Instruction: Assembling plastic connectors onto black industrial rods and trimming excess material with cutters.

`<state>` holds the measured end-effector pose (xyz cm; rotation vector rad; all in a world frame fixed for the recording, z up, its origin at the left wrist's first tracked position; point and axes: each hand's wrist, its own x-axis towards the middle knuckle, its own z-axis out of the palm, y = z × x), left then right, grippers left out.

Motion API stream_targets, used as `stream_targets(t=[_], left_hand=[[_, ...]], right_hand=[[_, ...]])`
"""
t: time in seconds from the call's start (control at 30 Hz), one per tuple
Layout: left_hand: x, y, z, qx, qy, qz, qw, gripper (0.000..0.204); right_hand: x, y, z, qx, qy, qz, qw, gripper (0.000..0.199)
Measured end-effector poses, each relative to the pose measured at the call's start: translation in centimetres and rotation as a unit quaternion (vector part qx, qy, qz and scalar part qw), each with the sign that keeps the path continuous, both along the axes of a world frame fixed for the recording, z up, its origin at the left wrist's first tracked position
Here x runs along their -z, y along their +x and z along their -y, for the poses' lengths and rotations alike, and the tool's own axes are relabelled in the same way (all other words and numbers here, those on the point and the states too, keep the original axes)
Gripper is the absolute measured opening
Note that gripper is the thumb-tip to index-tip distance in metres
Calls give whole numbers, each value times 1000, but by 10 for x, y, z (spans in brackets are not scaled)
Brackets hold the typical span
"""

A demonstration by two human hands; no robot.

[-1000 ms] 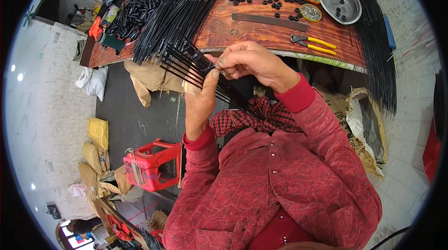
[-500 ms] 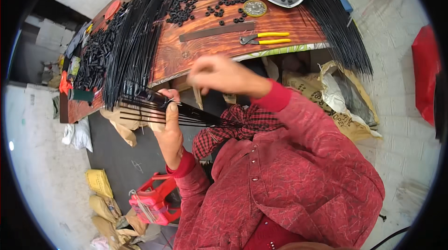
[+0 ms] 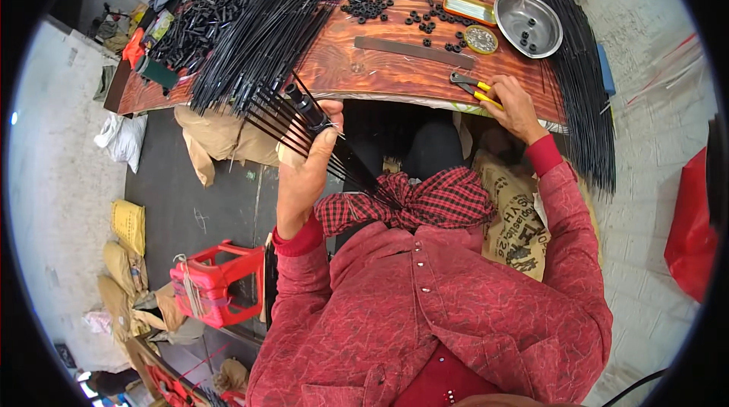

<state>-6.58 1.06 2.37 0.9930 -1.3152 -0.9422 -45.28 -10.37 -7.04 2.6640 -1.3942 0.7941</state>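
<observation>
My left hand [image 3: 302, 179] is closed around a fan of thin black umbrella ribs [image 3: 355, 164], which run down toward my lap. A black cylindrical hub [image 3: 307, 109] stands up beside its thumb, with bits of thin silver wire [image 3: 335, 130] by the thumb tip. At the table's front edge, my right hand [image 3: 515, 107] has its fingers closed on the yellow handles of a pair of cutting pliers [image 3: 465, 82]. The pliers' dark jaws point left and rest at the tabletop. My palm hides part of the handles.
On the wooden table [image 3: 342, 65] lie a flat brown strip [image 3: 414, 53], a metal bowl [image 3: 541, 8], a round dish of small metal pieces [image 3: 481, 39], an orange-rimmed tray [image 3: 469, 8] and long bundles of black rods [image 3: 273, 27]. A red stool [image 3: 220, 282] stands at lower left.
My right hand has gone from above my left hand over to the pliers on the right and taken hold of them. My left hand still grips the ribs. The whole view has shifted.
</observation>
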Motion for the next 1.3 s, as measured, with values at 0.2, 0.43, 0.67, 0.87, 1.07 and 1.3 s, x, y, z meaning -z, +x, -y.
stream_targets(t=[0.2,0.43,0.67,0.87,1.07,1.3], left_hand=[[2,-6,6,14,-19,7,1000,24],[-5,-12,0,37,-9,18,999,28],[-7,-6,-9,38,4,-15,999,25],[-8,-3,-10,35,2,-11,999,23],[-6,-4,-10,28,-8,-2,1000,22],[-5,-2,-9,19,-11,15,1000,21]], right_hand=[[-38,46,-27,43,513,465,720,28],[-150,121,-61,-196,499,175,826,35],[-175,134,-62,-229,291,-17,929,34],[-191,143,-61,-226,252,-94,936,34],[-196,147,-61,-216,169,-176,945,29],[-194,150,-61,-205,32,-210,955,35]])
